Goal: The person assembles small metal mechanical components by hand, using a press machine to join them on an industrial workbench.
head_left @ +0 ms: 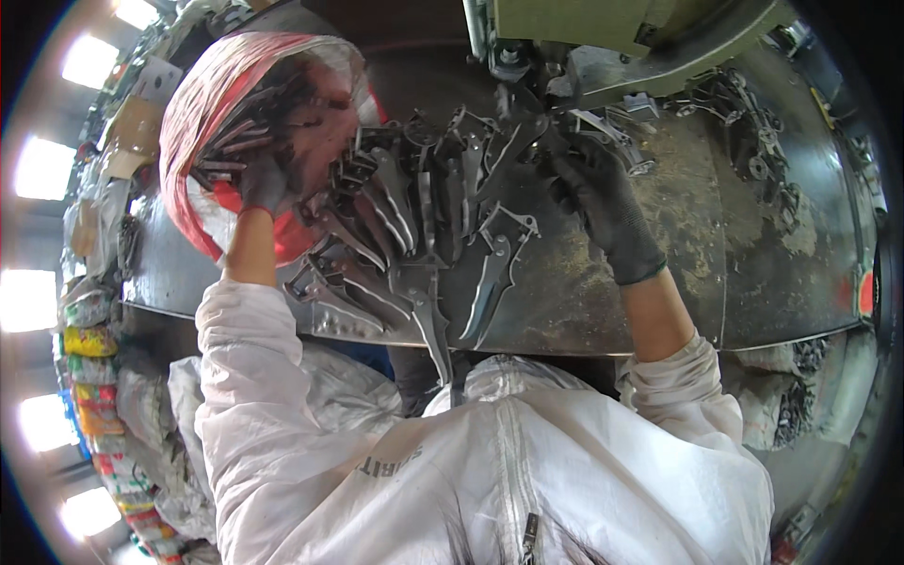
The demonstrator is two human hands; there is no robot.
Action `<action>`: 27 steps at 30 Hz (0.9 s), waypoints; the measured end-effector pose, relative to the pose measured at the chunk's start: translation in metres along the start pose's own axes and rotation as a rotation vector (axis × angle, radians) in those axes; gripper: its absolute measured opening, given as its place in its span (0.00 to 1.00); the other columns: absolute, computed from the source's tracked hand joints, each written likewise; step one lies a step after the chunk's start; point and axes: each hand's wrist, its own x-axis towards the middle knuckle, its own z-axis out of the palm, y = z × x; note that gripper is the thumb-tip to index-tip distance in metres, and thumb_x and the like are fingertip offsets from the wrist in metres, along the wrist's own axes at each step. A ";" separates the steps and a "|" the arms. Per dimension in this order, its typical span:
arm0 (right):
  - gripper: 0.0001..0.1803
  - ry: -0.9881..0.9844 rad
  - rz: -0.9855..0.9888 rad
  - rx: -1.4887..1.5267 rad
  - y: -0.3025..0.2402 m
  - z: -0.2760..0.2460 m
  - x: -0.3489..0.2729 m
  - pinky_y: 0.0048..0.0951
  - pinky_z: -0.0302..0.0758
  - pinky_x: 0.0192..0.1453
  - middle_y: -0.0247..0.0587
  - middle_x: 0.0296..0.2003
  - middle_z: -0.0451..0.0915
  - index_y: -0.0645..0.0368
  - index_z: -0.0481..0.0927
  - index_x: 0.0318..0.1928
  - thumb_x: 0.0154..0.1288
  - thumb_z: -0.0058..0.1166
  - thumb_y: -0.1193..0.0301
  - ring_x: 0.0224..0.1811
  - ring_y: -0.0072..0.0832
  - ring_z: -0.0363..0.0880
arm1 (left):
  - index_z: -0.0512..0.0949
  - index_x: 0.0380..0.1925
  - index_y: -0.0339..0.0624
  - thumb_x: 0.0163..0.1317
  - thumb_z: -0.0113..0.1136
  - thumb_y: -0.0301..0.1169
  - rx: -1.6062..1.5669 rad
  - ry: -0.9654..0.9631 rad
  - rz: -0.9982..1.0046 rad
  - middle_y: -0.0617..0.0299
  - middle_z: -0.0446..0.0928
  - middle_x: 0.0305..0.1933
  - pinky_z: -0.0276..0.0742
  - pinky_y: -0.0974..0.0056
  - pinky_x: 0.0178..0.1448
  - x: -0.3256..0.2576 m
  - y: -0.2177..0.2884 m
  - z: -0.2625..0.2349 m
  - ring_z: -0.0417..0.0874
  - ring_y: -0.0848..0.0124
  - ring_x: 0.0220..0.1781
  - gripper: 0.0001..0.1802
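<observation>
My left hand [265,183], in a grey glove, reaches into a red and white woven sack [202,104] lying open on the metal bench. Dark metal parts [247,122] fill the sack's mouth around it; its fingertips are hidden among them. My right hand [607,207], in a dark glove, is raised under the press with its fingers curled. Whatever its fingers close on is too dark to make out. Between my hands lies a pile of curved metal lever parts [394,202], and one lever with a hooked head [494,268] lies nearer me.
A green press [574,24] with a vertical tool [509,58] stands at the back. More metal parts [753,132] lie at the far right of the bench [659,311]. Stacked bags [92,367] line the left side; a sack of parts [796,410] sits below right.
</observation>
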 end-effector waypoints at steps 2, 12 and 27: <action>0.21 -0.009 0.152 -0.038 -0.003 -0.011 -0.007 0.23 0.76 0.31 0.38 0.41 0.86 0.64 0.73 0.68 0.79 0.53 0.73 0.31 0.20 0.81 | 0.80 0.63 0.50 0.74 0.56 0.43 -0.191 -0.078 -0.150 0.40 0.84 0.57 0.79 0.40 0.61 0.016 0.038 -0.004 0.84 0.38 0.58 0.21; 0.21 0.068 0.152 0.065 0.021 -0.015 -0.011 0.26 0.82 0.37 0.39 0.44 0.85 0.65 0.73 0.67 0.79 0.54 0.72 0.32 0.21 0.82 | 0.77 0.64 0.47 0.76 0.57 0.45 -0.341 -0.025 -0.104 0.38 0.84 0.46 0.81 0.48 0.49 0.006 0.181 -0.143 0.88 0.45 0.48 0.23; 0.20 0.187 -0.234 -0.983 0.002 -0.052 0.032 0.49 0.80 0.52 0.53 0.43 0.87 0.48 0.82 0.60 0.73 0.57 0.55 0.49 0.55 0.86 | 0.73 0.66 0.35 0.80 0.51 0.51 -0.957 -0.515 0.312 0.50 0.83 0.51 0.78 0.59 0.60 -0.013 0.385 -0.135 0.85 0.57 0.54 0.31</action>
